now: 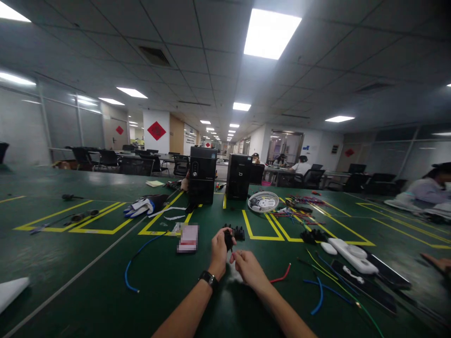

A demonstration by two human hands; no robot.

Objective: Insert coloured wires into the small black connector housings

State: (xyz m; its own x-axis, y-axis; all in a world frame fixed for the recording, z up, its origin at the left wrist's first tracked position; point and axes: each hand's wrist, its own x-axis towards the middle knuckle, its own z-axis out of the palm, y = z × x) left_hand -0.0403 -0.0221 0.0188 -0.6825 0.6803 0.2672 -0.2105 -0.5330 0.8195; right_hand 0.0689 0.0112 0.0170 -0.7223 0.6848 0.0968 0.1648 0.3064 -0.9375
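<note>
My left hand [219, 251], with a dark watch on its wrist, is closed around a small black part [229, 240]. Just below it, my right hand [248, 267] pinches with thumb and forefinger close to the part's lower end; whatever lies in that pinch is too small to make out. Right behind my hands, a row of similar black pieces [240, 233] rests on the green table [158, 300]. A short red wire [282, 275] lies beside my right wrist, partly hidden by it.
Left of my hands lie a blue wire [127, 267] and a pinkish packet [188, 238]. Two black computer towers [202, 176] stand ahead, near a white round basket [263, 202]. Loose wires [320, 295], a white power strip [348, 256] and a person [428, 188] are rightward.
</note>
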